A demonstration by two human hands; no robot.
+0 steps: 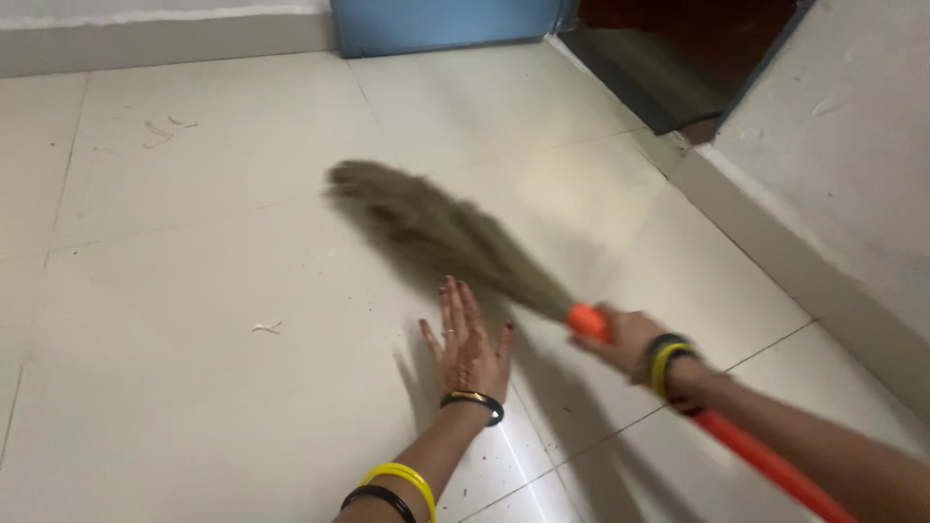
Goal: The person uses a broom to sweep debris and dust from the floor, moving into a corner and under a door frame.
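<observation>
Broom (504,266) handle, bright orange, enters from the 4 o'clock corner of the view and runs up toward the middle, passing under the right forearm. The right hand (625,339) is closed around the handle just below the orange collar where the bristles begin; yellow and black bangles (666,366) sit on that wrist. The left hand (470,344) is open, fingers straight and close together, palm flat on the floor (194,387) at about 6 o'clock from the middle of the view, just beside the broom's collar and at its 9 o'clock. A ring shows on 1 finger, a dark bracelet (475,402) circles the wrist, and a yellow and a black bangle (395,484) sit further down the forearm near the bottom edge.

From the collar the soft grass bristles fan out toward 10 o'clock, blurred, with their tip near the middle of the view, low over the floor; whether they touch it cannot be told. The floor is made of large pale glossy tiles. A small white scrap (266,327) lies at 9 o'clock from the left hand, well apart from it, and a few more bits (160,131) lie far off toward 10 o'clock. Along the right runs a white wall (852,174) with a low skirting. At 12 o'clock stands a blue door (446,21), and at 1 o'clock a dark doorway (678,68) opens.
</observation>
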